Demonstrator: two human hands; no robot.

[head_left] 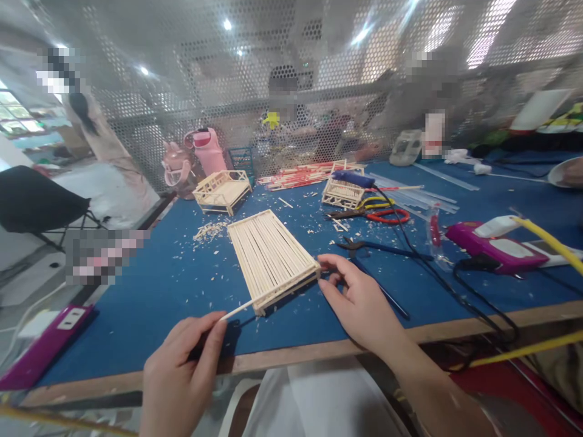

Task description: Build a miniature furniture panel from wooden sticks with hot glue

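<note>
A flat panel of pale wooden sticks [269,256] lies on the blue table mat [150,291] in front of me. My left hand [182,370] is closed in a pinch on a thin wooden stick [237,310] whose far end meets the panel's near corner. My right hand [359,300] rests on the mat at the panel's right corner, its fingertips curled against the panel's edge.
A small stick-built bench [223,190] and another stick frame [342,193] stand farther back. Red-handled pliers [382,213], a blue tool [353,178], a purple glue gun [494,243] with black cables, loose sticks [300,176] and wood chips surround them. A mesh screen [255,91] stands behind; people sit beyond it.
</note>
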